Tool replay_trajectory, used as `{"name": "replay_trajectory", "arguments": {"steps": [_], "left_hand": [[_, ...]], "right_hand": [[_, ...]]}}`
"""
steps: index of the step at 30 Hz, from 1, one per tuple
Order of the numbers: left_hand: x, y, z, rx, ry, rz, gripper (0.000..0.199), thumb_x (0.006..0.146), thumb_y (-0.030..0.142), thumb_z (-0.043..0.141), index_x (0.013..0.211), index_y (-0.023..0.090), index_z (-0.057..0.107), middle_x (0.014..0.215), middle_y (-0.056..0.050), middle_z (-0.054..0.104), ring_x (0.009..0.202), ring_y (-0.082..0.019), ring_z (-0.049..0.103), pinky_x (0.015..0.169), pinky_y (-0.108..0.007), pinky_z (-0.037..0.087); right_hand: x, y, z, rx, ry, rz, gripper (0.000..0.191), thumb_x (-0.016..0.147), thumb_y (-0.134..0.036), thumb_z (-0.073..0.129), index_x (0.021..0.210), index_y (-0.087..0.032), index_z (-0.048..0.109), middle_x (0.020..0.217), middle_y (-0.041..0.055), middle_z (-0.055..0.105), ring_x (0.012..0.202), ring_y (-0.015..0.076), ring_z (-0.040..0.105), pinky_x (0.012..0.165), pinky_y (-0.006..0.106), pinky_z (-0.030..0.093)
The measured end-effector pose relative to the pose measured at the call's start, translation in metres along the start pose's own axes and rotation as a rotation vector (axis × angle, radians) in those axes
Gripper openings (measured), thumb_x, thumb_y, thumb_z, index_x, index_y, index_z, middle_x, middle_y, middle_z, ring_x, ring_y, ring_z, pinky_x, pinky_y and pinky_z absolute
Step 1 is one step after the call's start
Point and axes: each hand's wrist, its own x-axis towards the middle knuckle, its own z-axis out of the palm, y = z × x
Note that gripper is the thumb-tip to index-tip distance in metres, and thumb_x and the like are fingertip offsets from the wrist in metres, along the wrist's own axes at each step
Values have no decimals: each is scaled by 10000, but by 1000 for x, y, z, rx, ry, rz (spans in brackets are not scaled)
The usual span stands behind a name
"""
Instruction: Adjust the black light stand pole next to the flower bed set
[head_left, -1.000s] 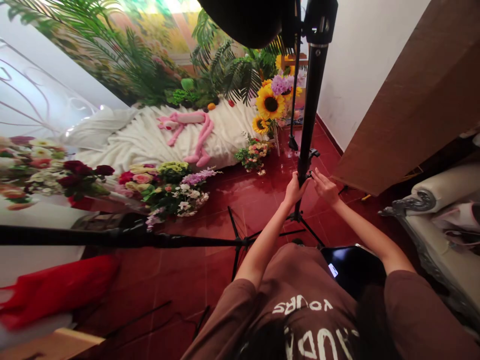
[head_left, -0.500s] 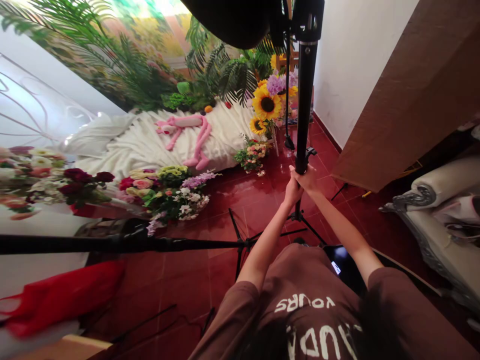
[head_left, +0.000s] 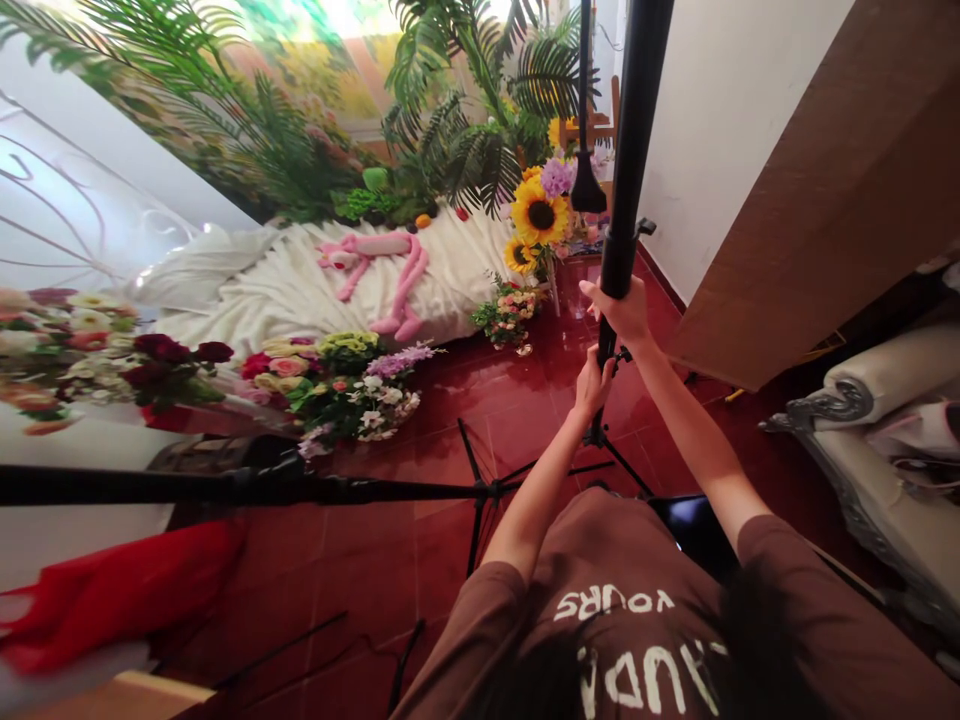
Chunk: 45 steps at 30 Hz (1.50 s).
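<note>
A black light stand [head_left: 634, 130] rises in front of me and runs out of the top of the view. My right hand [head_left: 624, 308] is wrapped round its thicker upper tube, just below a clamp knob [head_left: 645, 228]. Lower down, my left hand [head_left: 595, 383] grips the thinner part of the pole beside a second knob [head_left: 623, 354]. A black cable with a plug [head_left: 588, 185] hangs to the left of the tube. The stand's spread legs [head_left: 626, 465] rest on the red tiled floor, partly hidden by my arms.
Another black stand [head_left: 375, 489] stretches across the left. Behind it are flower bunches [head_left: 352, 385], a white draped bed [head_left: 255, 295] with a pink plush toy [head_left: 386, 245], and sunflowers [head_left: 541, 215]. At right stand a brown panel [head_left: 780, 220] and a cream sofa [head_left: 885, 420].
My right hand has moved up with the upper tube, now above my left hand. The stand has grown taller, and the dark lamp head has left the top of the view.
</note>
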Motion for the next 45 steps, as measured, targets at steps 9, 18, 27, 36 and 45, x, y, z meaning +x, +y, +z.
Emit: {"name": "replay_trajectory", "arguments": {"steps": [9, 18, 27, 36, 45], "left_hand": [[-1, 0, 5, 51, 50, -28, 337, 953, 386, 464, 1207, 172, 523, 905, -80, 699, 789, -190, 669, 691, -267, 460], [-1, -2, 6, 4, 61, -13, 283, 951, 378, 472, 1158, 194, 533, 877, -62, 702, 766, -176, 670, 685, -260, 464], [-1, -2, 6, -6, 63, 0, 319, 952, 401, 466, 1180, 186, 525, 877, -63, 693, 766, -174, 664, 694, -260, 460], [-2, 2, 4, -20, 46, 1, 296, 954, 401, 468, 1141, 182, 537, 838, -47, 685, 713, -151, 649, 674, -242, 456], [-4, 3, 3, -45, 31, 17, 297, 964, 399, 452, 1155, 185, 526, 853, -47, 684, 720, -141, 650, 670, -237, 463]], "right_hand": [[-2, -3, -23, -135, -167, -91, 399, 727, -544, 729, 884, -191, 628, 716, -6, 654, 677, 141, 649, 651, 273, 549], [-56, 67, -101, -485, -466, -58, 313, 915, -432, 543, 1136, -217, 598, 1124, 89, 689, 1059, 230, 657, 952, 429, 519], [-79, 108, -82, -281, -209, 14, 362, 944, -539, 445, 1112, -255, 594, 1114, 65, 696, 1058, 204, 656, 971, 377, 483], [-68, 130, -59, -72, 59, 185, 398, 801, -589, 602, 943, -226, 518, 647, -55, 556, 612, 127, 590, 634, 262, 473], [-46, 140, -47, -165, 208, 430, 273, 657, -357, 739, 735, -208, 524, 625, -28, 594, 577, 133, 570, 589, 272, 473]]}}
